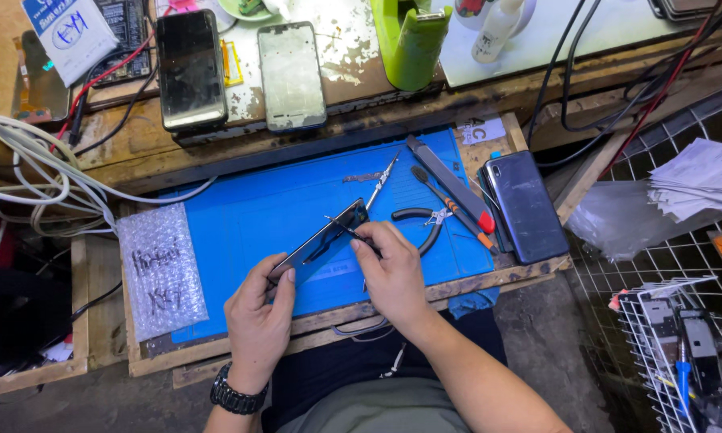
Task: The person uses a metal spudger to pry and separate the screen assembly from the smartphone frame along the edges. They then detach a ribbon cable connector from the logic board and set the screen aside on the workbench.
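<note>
Holding the dark phone (321, 239) tilted, the left hand (258, 317) pinched its end; the right hand (393, 269) pinched a thin tool (343, 226) at its edge, the phone not yet opened

Bubble-wrap pouch (162, 271), perhaps labelled, left.

Four phones or phone bodies show: a dark phone (322, 239) at centre, a black phone (191, 70) and a bare phone frame (291, 74) at eleven o'clock, a dark blue phone (528, 205) at three o'clock. One pair of tweezers (382, 180), one pair of cutters (422, 224), one screwdriver (449, 207), one bubble-wrap bag (162, 271) at nine o'clock, one green tape dispenser (411, 42) at twelve.
</note>
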